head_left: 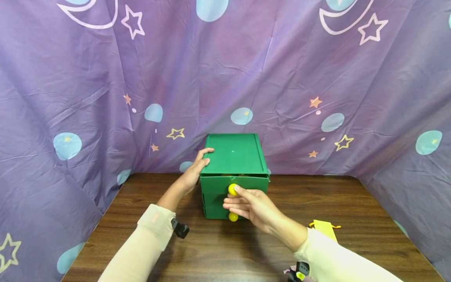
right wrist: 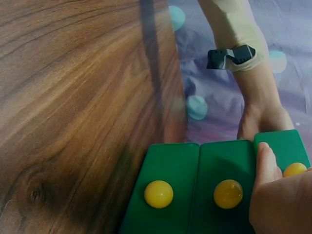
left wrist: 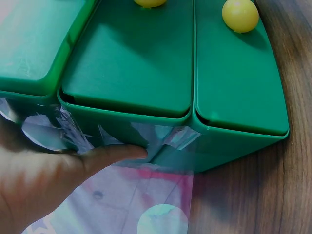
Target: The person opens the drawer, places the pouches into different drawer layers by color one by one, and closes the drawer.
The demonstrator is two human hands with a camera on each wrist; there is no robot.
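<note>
A green three-drawer cabinet with round yellow knobs stands at the middle of the table. Its top drawer sticks out a little past the two below, and a narrow gap shows above its front. My right hand pinches the top drawer's knob with thumb and fingers. Two lower knobs, the middle knob and the bottom knob, stay untouched. My left hand rests against the cabinet's left side, fingertips over the top edge; its thumb lies straight along the side wall.
To the right on the brown wooden table lies a small yellow drawstring pouch, partly behind my right sleeve. Clear tape covers part of the cabinet's side. A purple cloth with stars and moons hangs close behind the cabinet.
</note>
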